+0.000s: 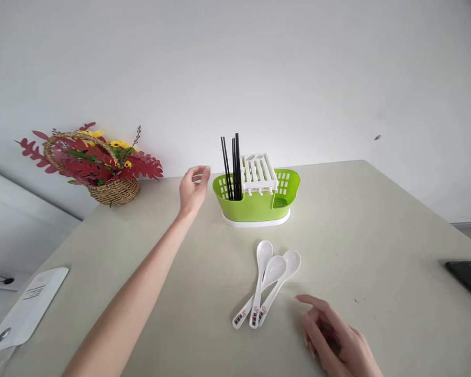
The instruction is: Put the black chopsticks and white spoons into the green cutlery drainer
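Observation:
My left hand (195, 188) is raised just left of a green utensil caddy (245, 210), apart from it, with loosely bent fingers and nothing visible in them. Black chopsticks (236, 170) stand upright in the caddy's left compartment. A white slotted rack (259, 173) with small hooks covers its middle, and the right compartment shows its bare floor. Three white spoons (275, 269) lie crossed on the table in front of the caddy, bowls toward it. To their lower right rests my right hand (333, 337), index finger stretched out, the others curled, holding nothing and not touching the spoons.
At the back left stands a wicker basket (115, 192) of red and yellow artificial flowers (98, 157). A white flat power strip or similar object (27, 309) lies at the left table edge. A black phone-like object (469, 277) is at the right edge. The wall (235, 78) rises behind the table.

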### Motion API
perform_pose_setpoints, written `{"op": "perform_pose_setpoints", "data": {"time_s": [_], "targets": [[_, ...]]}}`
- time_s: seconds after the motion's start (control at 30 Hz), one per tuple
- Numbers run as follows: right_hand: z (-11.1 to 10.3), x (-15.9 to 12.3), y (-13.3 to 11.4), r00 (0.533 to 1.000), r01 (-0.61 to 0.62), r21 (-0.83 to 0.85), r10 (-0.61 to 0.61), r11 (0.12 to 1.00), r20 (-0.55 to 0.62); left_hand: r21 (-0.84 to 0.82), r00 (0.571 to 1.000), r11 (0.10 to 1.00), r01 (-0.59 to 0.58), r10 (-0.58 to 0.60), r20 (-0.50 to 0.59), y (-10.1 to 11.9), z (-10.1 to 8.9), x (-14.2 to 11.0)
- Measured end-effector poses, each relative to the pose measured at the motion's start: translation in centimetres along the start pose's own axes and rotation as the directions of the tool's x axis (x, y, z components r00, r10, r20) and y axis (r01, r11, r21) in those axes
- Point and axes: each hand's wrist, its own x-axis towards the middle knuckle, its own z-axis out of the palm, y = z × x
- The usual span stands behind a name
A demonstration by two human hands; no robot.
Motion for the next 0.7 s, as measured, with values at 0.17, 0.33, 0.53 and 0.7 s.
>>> {"op": "perform_pose_setpoints", "data": {"time_s": [0.17, 0.33, 0.53, 0.7], "targets": [[0.0, 0.0, -0.2, 0.999, 0.031, -0.029, -0.031, 0.999, -0.013, 0.043, 0.969, 0.990, 0.138, -0.126, -0.214, -4.2, -3.7, -5.4], [-0.1, 0.0, -0.5, 0.999, 0.043, -0.061, -0.043, 0.997, -0.001, -0.005, 0.960, 0.960, 0.279, -0.279, -0.001, -5.9, -6.6, -11.1], [-0.1, 1.6, -0.8, 0.998, -0.031, -0.046, 0.033, 0.998, 0.045, 0.024, 0.936, 0.980, 0.195, -0.194, 0.293, -4.1, -8.0, -14.2], [0.0, 4.3, -1.2, 0.997, -0.060, -0.097, 0.056, 0.993, -0.044, 0.084, 0.926, 0.990, 0.109, -0.132, 0.353, -3.7, -8.5, -15.4]]}}
